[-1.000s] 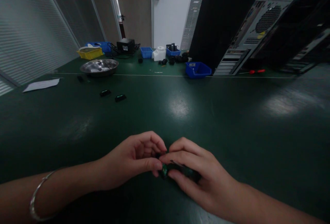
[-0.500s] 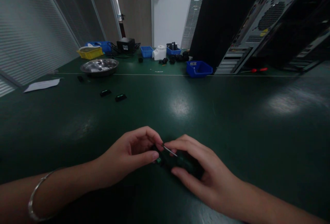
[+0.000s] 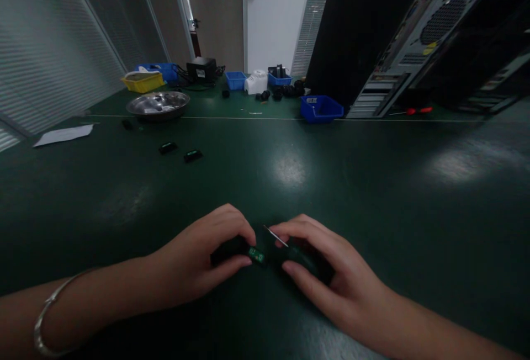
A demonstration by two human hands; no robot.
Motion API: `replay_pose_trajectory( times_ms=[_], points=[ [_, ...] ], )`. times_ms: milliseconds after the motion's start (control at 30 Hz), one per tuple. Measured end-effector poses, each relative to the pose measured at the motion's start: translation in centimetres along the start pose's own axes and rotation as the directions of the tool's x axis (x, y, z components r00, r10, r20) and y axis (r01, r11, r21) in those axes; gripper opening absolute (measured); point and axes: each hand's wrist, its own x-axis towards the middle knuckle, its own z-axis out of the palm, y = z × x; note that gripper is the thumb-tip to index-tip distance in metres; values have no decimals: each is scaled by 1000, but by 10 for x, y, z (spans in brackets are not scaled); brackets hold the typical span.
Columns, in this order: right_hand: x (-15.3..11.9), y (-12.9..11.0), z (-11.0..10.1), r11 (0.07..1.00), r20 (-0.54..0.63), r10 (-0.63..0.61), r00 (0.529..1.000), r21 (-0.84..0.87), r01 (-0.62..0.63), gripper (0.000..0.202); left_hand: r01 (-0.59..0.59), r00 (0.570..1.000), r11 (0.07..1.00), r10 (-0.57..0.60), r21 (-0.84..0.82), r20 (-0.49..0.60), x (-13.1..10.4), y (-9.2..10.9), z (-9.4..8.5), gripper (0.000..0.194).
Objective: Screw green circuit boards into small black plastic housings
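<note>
My left hand [image 3: 219, 249] pinches a small dark module with a green circuit board [image 3: 256, 255], thumb on the near side and fingers on the far side. Part of the module is hidden in the hand. A screwdriver [image 3: 277, 237] rests in my right hand [image 3: 327, 266], its thin metal shaft pointing up and left past the fingertips. Its dark handle is hard to make out against the palm and the green table. The shaft's tip lies a little beyond the module, apart from it.
Two small dark modules [image 3: 192, 155] lie ahead on the green table [image 3: 372, 211]. Behind them stand a metal bowl [image 3: 158, 104] and a blue bin [image 3: 321, 109]. Computer cases [image 3: 368, 34] rise at the back right, near a red-handled tool [image 3: 418, 111]. White paper [image 3: 64, 135] lies left.
The screwdriver's tip and my right hand have drawn away from the left fingers, slightly rightward. My left fingers have shifted their hold, and more of the green board shows.
</note>
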Motion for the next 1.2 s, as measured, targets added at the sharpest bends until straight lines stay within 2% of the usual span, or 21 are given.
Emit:
replay_pose_trajectory(
  times_ms=[67,167,333,467,667,833,1200],
  points=[
    [0,1,-1,1000,-7,-10,1000,-7,10,42,-66,998,996,66,63,-1,0,-1,0,22],
    [-2,3,-4,998,-38,-49,998,-35,48,42,-104,994,988,108,117,-22,0,-2,0,28],
    [-2,9,-7,996,-66,-47,997,-84,41,41,-156,987,976,159,152,-10,-1,-4,-3,16],
    [3,14,-6,990,-91,31,995,-132,-43,40,-146,989,976,144,164,21,0,-10,-8,15],
    [7,19,-7,961,-104,101,989,-246,-124,28,-72,996,987,79,145,-46,5,-20,-18,13],
    [5,19,-7,967,-76,89,993,-231,-105,25,-50,997,998,51,24,-53,6,-25,-20,9],
    [5,18,-7,956,-57,95,994,-273,-107,31,-51,997,999,51,3,-52,8,-20,-22,8]
  ],
)
